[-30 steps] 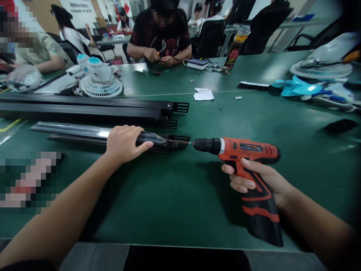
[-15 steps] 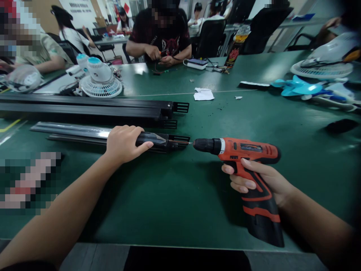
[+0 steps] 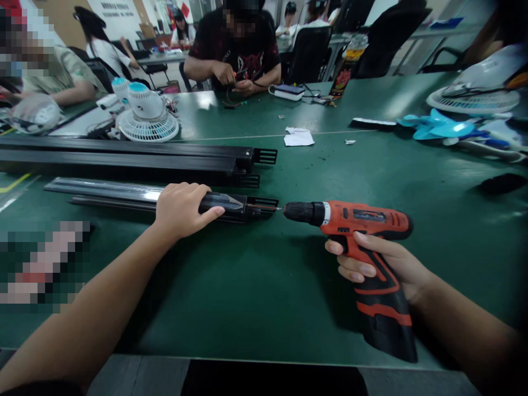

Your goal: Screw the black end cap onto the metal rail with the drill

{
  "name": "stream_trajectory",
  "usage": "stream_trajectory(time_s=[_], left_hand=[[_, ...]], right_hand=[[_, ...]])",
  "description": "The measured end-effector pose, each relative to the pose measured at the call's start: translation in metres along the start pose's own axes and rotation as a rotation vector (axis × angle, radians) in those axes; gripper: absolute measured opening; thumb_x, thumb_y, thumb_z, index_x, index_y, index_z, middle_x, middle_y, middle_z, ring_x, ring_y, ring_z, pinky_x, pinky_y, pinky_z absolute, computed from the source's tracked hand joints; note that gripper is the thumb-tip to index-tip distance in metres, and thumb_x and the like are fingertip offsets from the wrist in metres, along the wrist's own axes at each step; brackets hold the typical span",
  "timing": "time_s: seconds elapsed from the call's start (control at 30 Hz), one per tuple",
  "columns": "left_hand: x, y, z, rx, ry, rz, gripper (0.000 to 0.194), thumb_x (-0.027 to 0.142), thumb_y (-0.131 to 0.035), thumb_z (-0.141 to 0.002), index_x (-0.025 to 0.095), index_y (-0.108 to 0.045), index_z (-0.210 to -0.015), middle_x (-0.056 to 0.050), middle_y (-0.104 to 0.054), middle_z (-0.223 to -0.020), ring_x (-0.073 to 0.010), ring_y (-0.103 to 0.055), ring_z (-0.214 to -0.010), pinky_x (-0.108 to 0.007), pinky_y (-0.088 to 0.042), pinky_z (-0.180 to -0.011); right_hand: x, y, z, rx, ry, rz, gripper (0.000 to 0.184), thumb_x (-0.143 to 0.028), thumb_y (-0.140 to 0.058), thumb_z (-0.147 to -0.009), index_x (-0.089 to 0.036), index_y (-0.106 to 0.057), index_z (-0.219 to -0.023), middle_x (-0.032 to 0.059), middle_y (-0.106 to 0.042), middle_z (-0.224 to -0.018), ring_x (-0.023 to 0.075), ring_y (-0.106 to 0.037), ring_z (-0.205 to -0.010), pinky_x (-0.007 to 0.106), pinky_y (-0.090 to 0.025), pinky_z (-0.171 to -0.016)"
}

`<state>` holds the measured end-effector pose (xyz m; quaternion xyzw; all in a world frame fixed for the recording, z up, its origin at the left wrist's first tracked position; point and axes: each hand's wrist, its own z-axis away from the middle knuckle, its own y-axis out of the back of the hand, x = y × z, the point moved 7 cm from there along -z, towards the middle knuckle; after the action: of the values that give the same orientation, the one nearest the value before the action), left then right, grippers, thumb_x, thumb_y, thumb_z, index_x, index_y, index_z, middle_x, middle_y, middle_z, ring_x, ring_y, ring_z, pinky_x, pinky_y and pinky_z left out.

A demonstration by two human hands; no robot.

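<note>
My left hand [image 3: 181, 209] is wrapped over a long black bar [image 3: 111, 188], its thumb lying along the near side. The bar lies on the green table and ends at the right in a slotted black bracket [image 3: 264, 202]. In my right hand [image 3: 367, 258] is an orange and black cordless drill [image 3: 355, 217], held by its grip and pointing left. A thin bit [image 3: 280, 209] reaches from the chuck to the end of the bracket. Whether its tip touches a screw there is too small to tell.
More black bars [image 3: 165, 159] lie just behind. White fan parts [image 3: 148, 121] stand at back left, a white fan cover [image 3: 472, 99] and blue fan blades [image 3: 441, 126] at back right. Scraps of paper [image 3: 299, 137] lie mid-table. A person [image 3: 237, 49] works across the table.
The drill and my right hand have shifted very slightly to the right. My left hand stays on the bar.
</note>
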<state>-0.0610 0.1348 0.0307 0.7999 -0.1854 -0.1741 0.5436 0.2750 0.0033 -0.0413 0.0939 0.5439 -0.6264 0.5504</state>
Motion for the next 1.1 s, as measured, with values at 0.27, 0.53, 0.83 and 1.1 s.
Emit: stream_trajectory(time_s=[0.27, 0.53, 0.83, 1.1], left_hand=[[0.0004, 0.0008, 0.0007, 0.000, 0.006, 0.009, 0.074, 0.081, -0.038, -0.098, 0.021, -0.080, -0.107, -0.014, -0.081, -0.095, -0.0360, -0.073, -0.088, -0.048, -0.050, -0.081], [-0.0005, -0.0007, 0.0005, -0.013, 0.008, -0.004, 0.074, 0.081, -0.037, -0.099, 0.021, -0.079, -0.109, -0.014, -0.080, -0.096, -0.0359, -0.074, -0.090, -0.048, -0.050, -0.083], [-0.0003, -0.0015, 0.0005, -0.021, -0.001, -0.006, 0.079, 0.082, -0.034, -0.099, 0.017, -0.079, -0.111, -0.015, -0.081, -0.097, -0.0364, -0.074, -0.090, -0.048, -0.050, -0.082], [0.0006, -0.0004, 0.0000, -0.009, -0.001, -0.006, 0.079, 0.081, -0.034, -0.099, 0.018, -0.080, -0.109, -0.015, -0.081, -0.095, -0.0365, -0.074, -0.088, -0.048, -0.049, -0.081]], right_hand=[[0.0011, 0.0014, 0.0003, 0.013, -0.020, -0.007, 0.036, -0.051, -0.087, -0.087, -0.018, -0.073, -0.094, -0.0066, -0.046, -0.054, 0.0125, -0.038, -0.052, 0.026, -0.049, -0.054], [-0.0015, -0.0020, 0.0003, 0.004, 0.000, -0.024, 0.032, -0.048, -0.088, -0.088, -0.018, -0.079, -0.094, -0.0069, -0.048, -0.054, 0.0122, -0.033, -0.051, 0.026, -0.050, -0.054], [-0.0031, -0.0027, 0.0002, -0.014, 0.019, -0.052, 0.030, -0.044, -0.089, -0.088, -0.016, -0.082, -0.095, -0.0057, -0.053, -0.058, 0.0107, -0.036, -0.050, 0.023, -0.055, -0.055], [-0.0027, -0.0024, -0.0006, -0.022, 0.019, -0.053, 0.028, -0.044, -0.087, -0.090, -0.016, -0.082, -0.095, -0.0065, -0.049, -0.054, 0.0102, -0.036, -0.050, 0.021, -0.055, -0.056]])
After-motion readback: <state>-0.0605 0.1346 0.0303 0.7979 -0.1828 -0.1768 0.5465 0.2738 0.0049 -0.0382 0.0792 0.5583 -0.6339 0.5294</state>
